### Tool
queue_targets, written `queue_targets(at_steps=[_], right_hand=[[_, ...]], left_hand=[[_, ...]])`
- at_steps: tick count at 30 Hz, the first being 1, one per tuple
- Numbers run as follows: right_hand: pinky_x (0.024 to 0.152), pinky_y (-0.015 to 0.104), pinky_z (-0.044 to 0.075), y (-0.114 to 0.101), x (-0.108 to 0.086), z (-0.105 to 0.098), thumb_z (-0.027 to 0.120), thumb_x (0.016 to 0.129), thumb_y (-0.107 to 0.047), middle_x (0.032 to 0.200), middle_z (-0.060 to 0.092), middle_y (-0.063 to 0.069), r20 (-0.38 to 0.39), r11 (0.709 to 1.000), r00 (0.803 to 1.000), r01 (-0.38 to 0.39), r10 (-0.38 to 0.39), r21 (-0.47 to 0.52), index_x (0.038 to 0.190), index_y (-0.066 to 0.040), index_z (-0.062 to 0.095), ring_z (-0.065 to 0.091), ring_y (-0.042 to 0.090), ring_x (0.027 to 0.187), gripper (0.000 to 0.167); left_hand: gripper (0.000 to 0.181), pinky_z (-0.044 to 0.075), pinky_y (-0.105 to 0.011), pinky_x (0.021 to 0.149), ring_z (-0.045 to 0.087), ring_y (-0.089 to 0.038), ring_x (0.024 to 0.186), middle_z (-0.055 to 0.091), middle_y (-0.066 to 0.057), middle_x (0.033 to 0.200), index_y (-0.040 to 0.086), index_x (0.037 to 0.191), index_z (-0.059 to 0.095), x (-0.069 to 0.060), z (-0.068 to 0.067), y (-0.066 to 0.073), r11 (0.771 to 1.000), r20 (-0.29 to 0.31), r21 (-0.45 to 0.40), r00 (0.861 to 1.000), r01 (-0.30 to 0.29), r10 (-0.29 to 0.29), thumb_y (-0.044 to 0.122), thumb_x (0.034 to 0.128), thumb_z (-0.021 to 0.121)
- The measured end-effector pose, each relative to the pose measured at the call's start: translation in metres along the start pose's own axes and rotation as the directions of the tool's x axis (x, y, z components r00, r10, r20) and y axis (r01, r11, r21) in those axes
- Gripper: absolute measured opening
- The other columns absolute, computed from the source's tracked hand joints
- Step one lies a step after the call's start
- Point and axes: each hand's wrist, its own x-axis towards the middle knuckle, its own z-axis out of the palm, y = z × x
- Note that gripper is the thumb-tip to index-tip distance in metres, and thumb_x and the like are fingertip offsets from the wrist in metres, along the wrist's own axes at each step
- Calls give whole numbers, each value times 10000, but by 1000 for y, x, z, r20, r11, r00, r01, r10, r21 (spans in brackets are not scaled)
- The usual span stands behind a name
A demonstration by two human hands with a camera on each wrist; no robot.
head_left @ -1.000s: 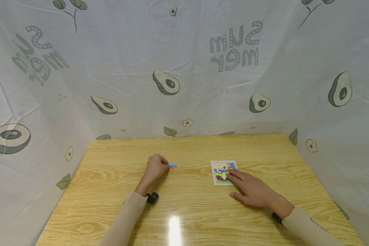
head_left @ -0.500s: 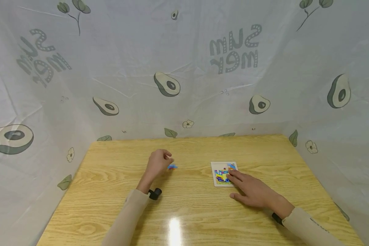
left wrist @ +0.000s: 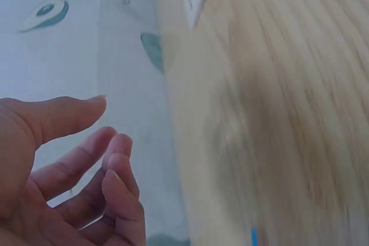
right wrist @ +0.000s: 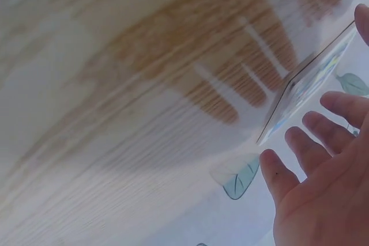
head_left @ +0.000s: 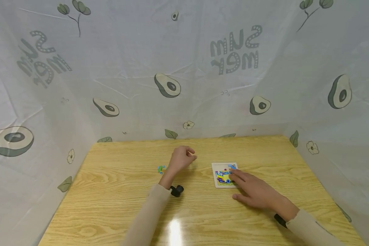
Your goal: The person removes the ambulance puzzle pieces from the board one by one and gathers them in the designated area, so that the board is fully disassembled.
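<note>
A square picture board (head_left: 220, 166) with a white border lies on the table (head_left: 202, 218), showing a yellow vehicle with blue and orange parts around it. My right hand (head_left: 255, 189) rests at the board's right edge with fingers straight and spread; its fingertips cover part of the picture. To the left of the board, my left hand (head_left: 182, 160) is raised above the table. Thumb and fingers are bent and apart, and nothing shows between them in the left wrist view. A small green, blue and orange piece (head_left: 161, 169) lies left of that hand's wrist, partly hidden by it.
A pale curtain (head_left: 135, 102) printed with avocados and leaves surrounds the back and sides of the table. Each wrist carries a black camera, such as the left wrist camera (head_left: 176, 190). A bright light reflection falls on the near part of the table.
My left hand has left the small coloured piece, which it touched a second ago, and moved right toward the board. The right hand has stayed at the board.
</note>
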Motion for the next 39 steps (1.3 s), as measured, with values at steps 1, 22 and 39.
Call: queue_targets(at_steps=[1,22,39], right_hand=[[1121,536,499,-1,-1,-1,653,1022,-492,1631,467,185,4,1000,1000,-11,11,-1,1549,-50,505,534,379,1449,704],[1158,561,455,-13,-16,1,540,1079,-503,1673,424,141,90,997,995,-58,53,58,1608,-65,422,457,382,1513,697],[1126,542,487,-14,-15,1,504,1092,-508,1660,446,138,97,997,995,-40,34,69,1574,-62,480,480,362,1499,657]], left_hand=[[266,479,-268,610,612,-145,689,752,-130,938,-14,1180,762,1,4,3,1000,9,-2,1000,-3,3,168,990,728],[200,483,-194,653,593,-61,740,766,-40,964,57,1083,809,22,89,31,998,209,46,977,-39,28,216,984,739],[165,488,-135,650,601,7,679,792,-7,925,77,1042,824,33,114,38,969,280,149,948,-198,151,199,996,723]])
